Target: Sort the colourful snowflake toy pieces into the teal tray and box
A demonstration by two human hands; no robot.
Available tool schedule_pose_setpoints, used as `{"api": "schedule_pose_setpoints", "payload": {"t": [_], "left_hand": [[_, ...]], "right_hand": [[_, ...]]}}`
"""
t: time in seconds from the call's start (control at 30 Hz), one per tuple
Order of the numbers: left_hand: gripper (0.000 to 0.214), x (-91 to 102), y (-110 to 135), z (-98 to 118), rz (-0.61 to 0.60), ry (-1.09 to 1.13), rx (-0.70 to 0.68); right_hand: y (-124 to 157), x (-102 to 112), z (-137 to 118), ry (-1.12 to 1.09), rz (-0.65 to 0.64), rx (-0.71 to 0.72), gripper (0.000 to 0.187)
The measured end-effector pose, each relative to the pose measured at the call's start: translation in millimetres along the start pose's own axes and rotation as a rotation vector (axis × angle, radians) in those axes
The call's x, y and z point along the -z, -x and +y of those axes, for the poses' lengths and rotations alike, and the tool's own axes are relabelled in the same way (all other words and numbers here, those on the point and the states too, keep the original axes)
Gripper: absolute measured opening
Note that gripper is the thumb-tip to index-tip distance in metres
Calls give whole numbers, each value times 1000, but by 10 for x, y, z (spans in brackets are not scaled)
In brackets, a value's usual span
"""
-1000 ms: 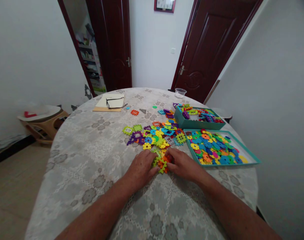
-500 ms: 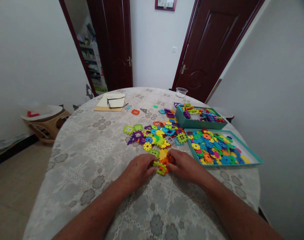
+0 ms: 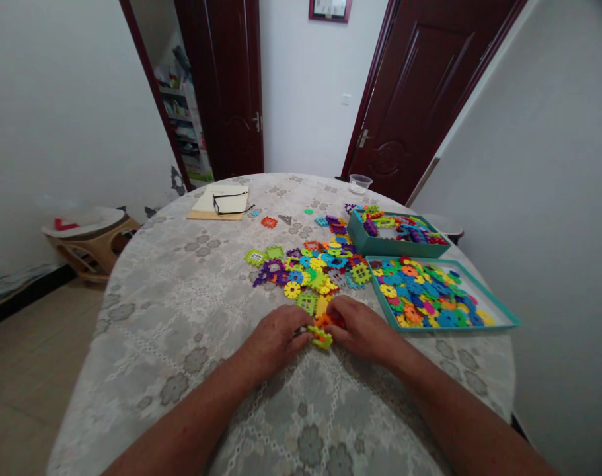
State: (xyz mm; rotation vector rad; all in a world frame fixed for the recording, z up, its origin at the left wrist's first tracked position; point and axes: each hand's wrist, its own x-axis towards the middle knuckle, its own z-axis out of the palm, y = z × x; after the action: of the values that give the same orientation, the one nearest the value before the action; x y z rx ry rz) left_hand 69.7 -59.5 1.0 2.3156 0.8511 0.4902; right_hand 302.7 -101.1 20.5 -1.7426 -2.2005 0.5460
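Note:
Near the front of the table, my left hand pinches a lime-green notched building piece between thumb and fingers. Facing it, my right hand has its fingers closed on an orange building piece, which touches the green one. The fingers partly cover both pieces, so I cannot tell whether they interlock. Just beyond lie a yellow piece and a green window-shaped piece. Behind these spreads a loose pile of colourful plastic pieces, some square, some flower-shaped.
To the right, a shallow teal tray holds many flower discs; behind it stands a deeper teal box of pieces. Black glasses lie on a notebook at the back left. A clear bowl stands at the far edge.
The green piece has tilted and shifted slightly, showing less of its face. My right hand has moved a little to the left. The pile and boxes stay put.

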Motion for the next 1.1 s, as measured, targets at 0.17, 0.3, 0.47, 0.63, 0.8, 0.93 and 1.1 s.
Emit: {"api": "schedule_pose_setpoints", "payload": {"t": [0.17, 0.3, 0.47, 0.63, 0.8, 0.93, 1.1], "left_hand": [[15, -21, 5, 4, 0, 49, -7], [11, -18, -11, 8, 10, 107, -18], [9, 17, -33, 38, 46, 231, -28], [9, 6, -34, 54, 140, 307, 54], [31, 18, -4, 32, 156, 298, 173], [5, 85, 7, 22, 128, 129, 112], [17, 178, 9, 28, 111, 69, 116]], "right_hand": [[19, 4, -1, -34, 0, -4, 19], [16, 0, 2, -74, 5, 2, 19], [6, 49, -15, -195, -15, -8, 7], [-5, 56, -27, -433, -32, 8, 6], [11, 24, -24, -559, -65, 37, 3], [17, 85, 3, -584, -142, 86, 7], [-49, 171, 199, -252, 168, 62, 19]]}}
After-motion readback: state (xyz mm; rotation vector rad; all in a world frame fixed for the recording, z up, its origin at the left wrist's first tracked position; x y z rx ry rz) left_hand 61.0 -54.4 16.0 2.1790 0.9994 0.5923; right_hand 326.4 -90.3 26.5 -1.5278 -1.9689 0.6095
